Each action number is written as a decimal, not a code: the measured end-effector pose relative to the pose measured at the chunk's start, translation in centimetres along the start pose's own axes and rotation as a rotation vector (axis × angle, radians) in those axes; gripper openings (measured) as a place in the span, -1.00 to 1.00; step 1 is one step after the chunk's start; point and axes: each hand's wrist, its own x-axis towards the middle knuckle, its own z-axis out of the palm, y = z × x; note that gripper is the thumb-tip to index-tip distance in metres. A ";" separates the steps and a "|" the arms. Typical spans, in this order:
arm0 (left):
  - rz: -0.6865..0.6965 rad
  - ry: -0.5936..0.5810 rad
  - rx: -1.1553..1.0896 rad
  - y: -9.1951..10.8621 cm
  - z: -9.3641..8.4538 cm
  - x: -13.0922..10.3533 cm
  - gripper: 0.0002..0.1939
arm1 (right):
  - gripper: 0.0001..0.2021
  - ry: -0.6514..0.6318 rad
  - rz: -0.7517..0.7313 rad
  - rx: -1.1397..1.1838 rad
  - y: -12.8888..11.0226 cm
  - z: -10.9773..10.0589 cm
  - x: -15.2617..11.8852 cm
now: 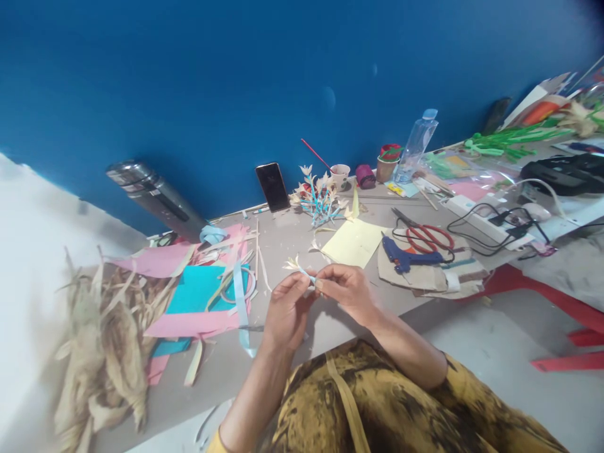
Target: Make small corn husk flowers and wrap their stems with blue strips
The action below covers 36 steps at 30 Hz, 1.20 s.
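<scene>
Flower (pixel 291 263): small, cream-petalled, with pale-blue stem (pixel 306 274); between both hands, above grey tabletop (pixel 283 242).
Left hand (pixel 287 308): pinching stem below petals.
Right hand (pixel 352 290): fingertips pinched at stem's lower end.
Stem handling: light, even finger pressure advisable; petals best kept uncrushed.
Blue plastic glue gun (pixel 409 257): right of hands.
Lettering: no brand legible.
</scene>
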 end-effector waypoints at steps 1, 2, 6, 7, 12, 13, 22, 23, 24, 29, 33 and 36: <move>-0.005 0.003 -0.008 0.0 0.0 0.0 -0.76 | -0.86 -0.009 0.003 0.003 0.0 0.0 0.0; -0.005 0.006 -0.017 0.0 -0.1 0.0 -0.76 | -0.86 -0.019 0.011 0.005 0.0 -0.1 -0.1; 0.013 0.009 -0.037 -0.2 -0.4 0.0 -0.77 | -0.84 -0.044 0.039 0.037 0.5 -0.3 -0.1; 0.017 0.011 -0.037 -0.2 -0.5 0.0 -0.77 | -0.84 -0.044 0.046 0.061 0.7 -0.3 0.0; 0.067 0.107 -0.001 -0.3 -0.4 0.3 -0.76 | -0.83 -0.033 0.039 0.077 1.0 -0.2 0.0; 0.087 0.136 0.018 -0.3 -0.4 0.3 -0.76 | -0.83 -0.021 0.014 0.032 0.8 -0.1 -0.1; 0.359 0.264 0.485 0.3 -0.5 0.3 -0.72 | -0.83 0.003 -0.500 -0.558 0.3 0.1 -0.5; 0.362 0.277 0.495 0.3 -0.4 0.3 -0.72 | -0.82 -0.003 -0.521 -0.582 0.4 0.1 -0.4; 0.361 0.288 0.498 0.4 -0.3 0.3 -0.73 | -0.81 -0.007 -0.534 -0.591 0.5 0.2 -0.4; 0.372 0.313 0.513 0.2 -0.3 0.4 -0.74 | -0.82 0.004 -0.538 -0.524 0.6 0.5 -0.3; 0.353 0.319 0.469 0.1 -0.3 0.5 -0.73 | -0.83 -0.005 -0.483 -0.461 0.4 0.6 -0.4; 0.339 0.309 0.454 0.1 -0.1 0.5 -0.72 | -0.82 -0.018 -0.451 -0.420 0.1 0.5 -0.5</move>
